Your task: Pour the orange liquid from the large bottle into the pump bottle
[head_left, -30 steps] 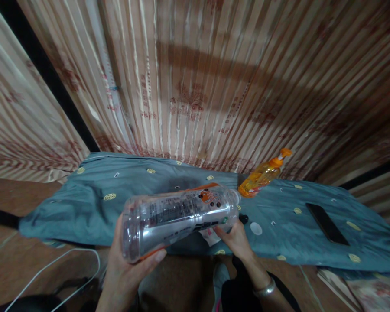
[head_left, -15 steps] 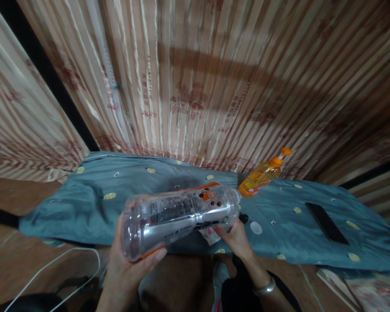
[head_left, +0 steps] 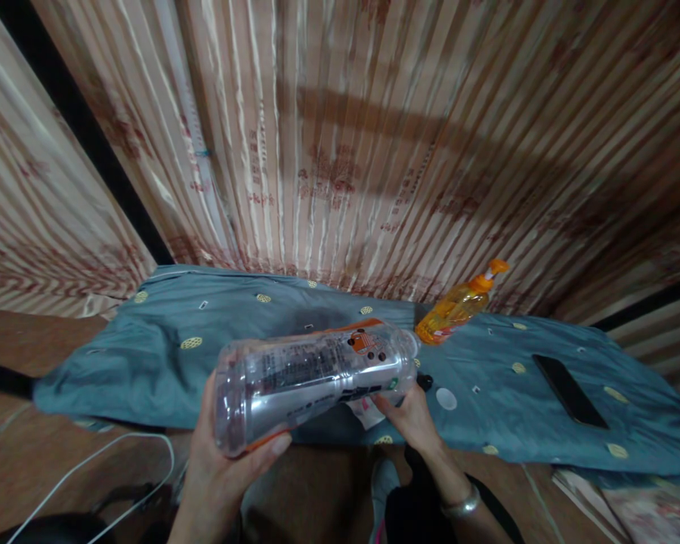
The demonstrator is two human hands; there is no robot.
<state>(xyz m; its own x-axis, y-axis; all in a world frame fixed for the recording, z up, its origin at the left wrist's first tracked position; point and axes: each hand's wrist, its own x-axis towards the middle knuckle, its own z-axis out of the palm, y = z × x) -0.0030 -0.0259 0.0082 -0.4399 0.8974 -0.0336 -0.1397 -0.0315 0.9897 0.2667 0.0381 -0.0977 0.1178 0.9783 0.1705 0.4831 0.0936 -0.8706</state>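
Observation:
Held on its side in both hands is a large clear plastic bottle (head_left: 317, 381) with a silver and orange printed label; its neck points right and no cap shows on it. My left hand (head_left: 232, 461) wraps round the bottle's base, thumb along the lower side. Near the neck, my right hand (head_left: 412, 423) grips the bottle from below, its far fingers hidden behind it. Beyond the neck stands a pump bottle (head_left: 453, 311) of yellow-orange liquid with an orange pump. A white round cap (head_left: 446, 397) and a small dark object (head_left: 425, 381) lie beside my right hand.
A teal cloth with yellow pineapple prints (head_left: 164, 378) covers the long surface before me. On its right part lies a black phone (head_left: 570, 390). A striped curtain (head_left: 329, 151) hangs behind. A white cable (head_left: 170, 446) loops at lower left, and a pinkish-white packet (head_left: 366, 412) sits under the bottle.

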